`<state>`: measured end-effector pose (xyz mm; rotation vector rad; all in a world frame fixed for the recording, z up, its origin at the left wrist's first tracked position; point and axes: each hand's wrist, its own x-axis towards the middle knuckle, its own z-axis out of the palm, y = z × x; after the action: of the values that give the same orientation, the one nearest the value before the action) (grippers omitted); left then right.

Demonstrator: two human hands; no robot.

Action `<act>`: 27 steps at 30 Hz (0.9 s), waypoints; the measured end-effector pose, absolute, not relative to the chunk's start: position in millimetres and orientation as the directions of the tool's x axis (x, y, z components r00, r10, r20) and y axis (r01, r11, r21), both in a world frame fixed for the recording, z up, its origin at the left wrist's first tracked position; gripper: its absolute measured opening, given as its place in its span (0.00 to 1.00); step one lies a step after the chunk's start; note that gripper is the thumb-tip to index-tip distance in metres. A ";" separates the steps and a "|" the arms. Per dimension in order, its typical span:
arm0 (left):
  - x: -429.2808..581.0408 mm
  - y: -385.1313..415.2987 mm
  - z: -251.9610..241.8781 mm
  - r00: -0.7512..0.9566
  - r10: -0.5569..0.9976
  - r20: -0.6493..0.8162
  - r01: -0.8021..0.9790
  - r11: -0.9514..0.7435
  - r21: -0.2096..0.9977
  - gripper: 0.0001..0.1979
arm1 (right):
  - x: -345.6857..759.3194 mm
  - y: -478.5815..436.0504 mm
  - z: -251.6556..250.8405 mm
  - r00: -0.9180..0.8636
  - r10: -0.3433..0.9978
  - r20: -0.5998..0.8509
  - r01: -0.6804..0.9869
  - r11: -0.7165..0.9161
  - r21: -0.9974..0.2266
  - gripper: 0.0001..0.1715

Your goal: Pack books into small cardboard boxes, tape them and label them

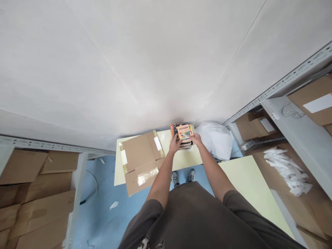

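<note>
Between my two hands is a small peach-coloured picture book (184, 131) with a bright illustrated cover. My left hand (174, 143) grips its left edge, and my right hand (196, 139) grips the lower right corner. Directly beneath it stands a pile of similar books (185, 146), with a black cover and an orange one showing at the back. The pile rests on a pale yellow table (178, 159) against the wall. My hands and the top book hide much of the pile.
To the left, a flattened cardboard box (140, 152) with tape overhangs the table's front edge. A white plastic bag (216, 140) sits at the right. Shelves with cartons (46, 207) flank both sides. Another yellow tabletop (249, 180) lies near my right arm.
</note>
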<state>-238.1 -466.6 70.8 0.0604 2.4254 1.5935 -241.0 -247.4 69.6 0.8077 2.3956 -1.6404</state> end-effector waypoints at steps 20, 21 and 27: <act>-217.4 -504.8 88.0 -0.798 -0.218 -0.561 -0.586 0.065 0.808 0.17 | -232.5 -266.2 63.2 -0.817 0.408 -0.407 0.468 0.056 -0.882 0.24; -215.0 -509.1 89.4 -0.806 -0.182 -0.563 -0.576 0.026 0.817 0.18 | -232.7 -265.8 64.2 -0.816 0.412 -0.406 0.477 0.084 -0.875 0.23; -208.2 -535.4 99.6 -0.799 -0.198 -0.568 -0.556 -0.116 0.823 0.24 | -229.2 -262.2 70.9 -0.833 0.459 -0.309 0.457 0.255 -0.852 0.16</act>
<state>-208.2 -535.4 99.6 -0.8406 1.8940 2.0010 -229.2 -262.2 70.9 0.9091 2.4901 -1.6893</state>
